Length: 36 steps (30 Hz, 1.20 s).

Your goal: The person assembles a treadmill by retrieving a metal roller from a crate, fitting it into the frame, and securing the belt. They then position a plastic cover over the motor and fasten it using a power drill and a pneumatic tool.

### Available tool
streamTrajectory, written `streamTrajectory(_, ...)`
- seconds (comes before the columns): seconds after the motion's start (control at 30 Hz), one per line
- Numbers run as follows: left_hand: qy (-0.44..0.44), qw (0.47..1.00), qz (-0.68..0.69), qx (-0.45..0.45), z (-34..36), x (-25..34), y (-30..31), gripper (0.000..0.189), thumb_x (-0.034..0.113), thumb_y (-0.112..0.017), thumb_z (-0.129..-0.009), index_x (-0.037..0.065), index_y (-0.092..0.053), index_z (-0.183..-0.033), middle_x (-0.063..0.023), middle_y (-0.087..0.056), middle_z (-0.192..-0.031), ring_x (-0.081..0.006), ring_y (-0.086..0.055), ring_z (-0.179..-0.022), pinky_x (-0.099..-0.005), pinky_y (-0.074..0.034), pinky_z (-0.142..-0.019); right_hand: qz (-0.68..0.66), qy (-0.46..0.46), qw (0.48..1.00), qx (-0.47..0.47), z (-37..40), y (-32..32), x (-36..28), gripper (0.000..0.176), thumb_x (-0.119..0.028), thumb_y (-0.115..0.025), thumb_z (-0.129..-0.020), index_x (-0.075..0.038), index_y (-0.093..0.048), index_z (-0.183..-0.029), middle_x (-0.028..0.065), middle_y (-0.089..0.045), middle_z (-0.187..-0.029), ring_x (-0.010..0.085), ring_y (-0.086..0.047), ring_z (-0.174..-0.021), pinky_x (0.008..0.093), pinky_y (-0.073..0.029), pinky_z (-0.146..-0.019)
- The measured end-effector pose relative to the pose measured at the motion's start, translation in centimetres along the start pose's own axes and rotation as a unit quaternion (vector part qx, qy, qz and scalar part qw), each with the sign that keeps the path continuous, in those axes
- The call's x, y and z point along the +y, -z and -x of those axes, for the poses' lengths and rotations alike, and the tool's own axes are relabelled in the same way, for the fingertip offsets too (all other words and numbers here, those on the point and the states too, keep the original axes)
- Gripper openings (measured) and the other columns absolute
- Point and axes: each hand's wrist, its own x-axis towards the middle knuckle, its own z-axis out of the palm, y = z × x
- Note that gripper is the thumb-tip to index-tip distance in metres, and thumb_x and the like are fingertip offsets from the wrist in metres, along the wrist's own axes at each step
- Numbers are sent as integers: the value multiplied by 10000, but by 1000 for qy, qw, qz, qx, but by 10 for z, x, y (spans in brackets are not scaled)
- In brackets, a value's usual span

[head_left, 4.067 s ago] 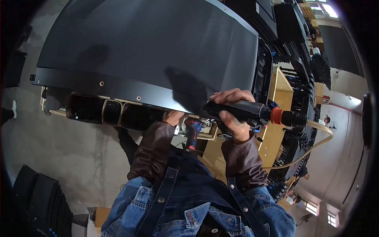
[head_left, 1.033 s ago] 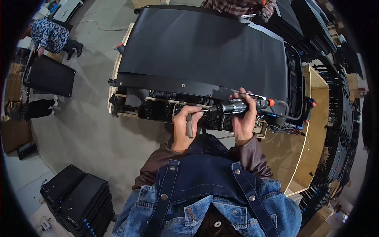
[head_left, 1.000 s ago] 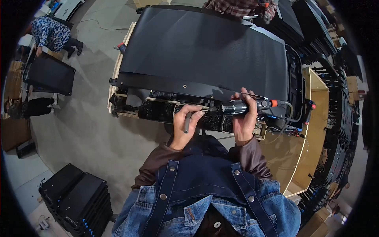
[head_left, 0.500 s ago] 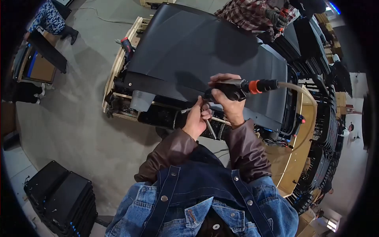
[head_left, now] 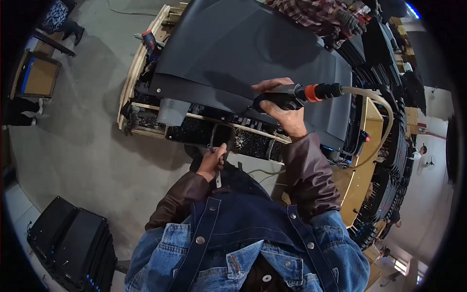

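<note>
Gripping black tool (head_left: pixel 280 99), right hand (head_left: pixel 287 117), left hand (head_left: pixel 211 161) now lower, holding slim bar (head_left: pixel 218 180)

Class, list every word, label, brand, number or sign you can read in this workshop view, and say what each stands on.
No text is readable.
Black handheld tool with an orange collar, in the right hand: no legible marking.
Red-and-black tool by the wooden frame: too small to read.
Blue light strip, upper right: too blurred.
</note>
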Motion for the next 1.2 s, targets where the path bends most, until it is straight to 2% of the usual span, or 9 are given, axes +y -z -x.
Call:
streamTrajectory(0.23,-67,997,-1,-47,14,37,-27,336,415,-745,-890,134,-563,-856,73,-445,-671,-43,-424,-530,-211,-313,-452,62,-84,994,41,-5,-11,-4,337,34,-698,-763,27,-635,-1094,123,-699,-1059,203,-688,-932,315,-535,-874)
streamTrajectory(0.47,-124,990,-55,-45,38,42,-4,434,528,-620,-947,130,-593,-1117,45,-468,-803,-50,-480,-670,-206,-364,-514,2,8,995,96,22,-21,2,605,-52,-826,-756,10,-535,-1282,141,-630,-1247,218,-618,-1118,354,-479,-995)
streamTrajectory(0.63,-121,992,19,-38,41,9,45,643,749,-347,-945,152,-586,-945,47,-474,-767,-70,-454,-655,-243,-355,-527,93,-123,970,187,100,-19,54,451,-152,-831,-811,-16,-542,-1129,62,-645,-977,118,-596,-852,299,-508,-775)
streamTrajectory(0.73,-69,997,-29,8,43,-4,59,507,654,-498,-949,155,-561,-893,35,-500,-774,-79,-504,-645,-260,-369,-513,91,-298,950,25,141,-43,119,210,-172,-732,-885,12,-639,-927,42,-643,-738,107,-580,-682,278,-486,-642)
streamTrajectory(0.83,-65,993,-83,53,57,-9,57,453,590,-566,-944,141,-549,-887,13,-541,-773,-96,-543,-668,-258,-388,-499,323,-125,915,-208,152,-72,222,263,-211,-655,-883,27,-679,-994,193,-727,-918,343,-709,-797,425,-542,-680)
streamTrajectory(0.87,-72,990,-101,69,63,-10,55,441,551,-548,-961,121,-558,-864,-9,-583,-792,-121,-593,-683,-275,-438,-517,388,-219,864,-236,144,-90,224,279,-212,-622,-847,-10,-694,-1025,237,-705,-897,434,-680,-823,494,-542,-677)
streamTrajectory(0.97,-88,988,-107,61,74,-16,60,467,531,-528,-977,87,-581,-841,-22,-592,-765,-129,-614,-680,-289,-494,-523,515,-98,797,-301,159,-113,297,190,-152,-606,-823,-46,-674,-966,197,-660,-783,427,-663,-779,519,-536,-677)
streamTrajectory(1.07,-118,978,-154,73,83,-26,60,468,506,-528,-991,67,-590,-842,-3,-562,-735,-96,-566,-641,-248,-472,-505,401,-70,859,-311,163,-114,335,194,-165,-541,-875,-74,-695,-951,199,-659,-894,390,-674,-877,493,-551,-740)
streamTrajectory(1.2,-145,973,-157,92,88,-38,59,454,479,-588,-978,37,-593,-875,8,-527,-713,-70,-492,-585,-240,-412,-466,491,-47,741,-455,151,-102,327,222,-162,-534,-873,-80,-706,-987,181,-674,-995,373,-649,-942,484,-521,-823)
